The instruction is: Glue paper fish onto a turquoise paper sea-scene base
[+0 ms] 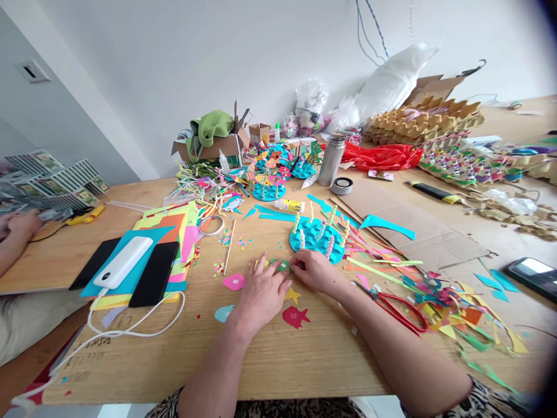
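Note:
My left hand [264, 290] lies palm down on the table with fingers spread, its fingertips on or beside a green paper cutout [282, 265]. At that cutout's right edge, the fingers of my right hand [317, 270] are pinched together; what is between them is hidden. Around my hands lie a pink paper fish [235, 282], a light blue cutout [224, 313], a red paper fish [296, 316] and a yellow paper star [293, 295]. Small white squares show on some cutouts. Just beyond my right hand stands a blue scalloped base [319, 237] with twisted pipe cleaners upright on it.
Red-handled scissors [402, 310] and paper scraps lie right. A glue stick [289, 205], steel flask [331, 162] and tape roll [211, 225] sit farther back. Left are coloured sheets [174, 220], a white power bank [124, 262] and a black phone [154, 274]. Another person's hand [25, 223] is far left.

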`<state>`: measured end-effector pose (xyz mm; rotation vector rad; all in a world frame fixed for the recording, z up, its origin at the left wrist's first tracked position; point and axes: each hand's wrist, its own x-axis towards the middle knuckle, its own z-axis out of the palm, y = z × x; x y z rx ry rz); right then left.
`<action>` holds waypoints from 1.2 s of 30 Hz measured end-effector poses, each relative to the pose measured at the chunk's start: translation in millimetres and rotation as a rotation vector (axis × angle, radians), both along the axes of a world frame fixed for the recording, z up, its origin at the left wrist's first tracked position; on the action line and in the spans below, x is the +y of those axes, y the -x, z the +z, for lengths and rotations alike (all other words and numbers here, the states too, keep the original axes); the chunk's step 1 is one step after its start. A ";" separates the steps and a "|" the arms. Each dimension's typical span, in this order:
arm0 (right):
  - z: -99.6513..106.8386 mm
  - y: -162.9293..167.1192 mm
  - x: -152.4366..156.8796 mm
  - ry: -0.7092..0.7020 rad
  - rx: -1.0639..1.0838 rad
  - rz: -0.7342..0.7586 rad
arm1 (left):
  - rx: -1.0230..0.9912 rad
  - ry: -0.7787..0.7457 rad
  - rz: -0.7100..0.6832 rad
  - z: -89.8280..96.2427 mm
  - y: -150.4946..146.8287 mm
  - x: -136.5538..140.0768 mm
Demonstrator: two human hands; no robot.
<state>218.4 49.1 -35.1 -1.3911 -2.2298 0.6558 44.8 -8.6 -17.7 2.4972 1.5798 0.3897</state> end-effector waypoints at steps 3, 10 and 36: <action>-1.4 0.0 0.3 -0.003 0.002 0.006 | 0.002 0.005 -0.002 -0.5 -0.1 0.1; -2.8 0.8 1.1 -0.001 -0.008 0.002 | 0.017 0.053 -0.011 1.6 0.6 1.1; 6.2 4.2 -3.0 0.046 -0.064 -0.023 | 0.030 0.076 -0.013 3.4 -0.4 -0.1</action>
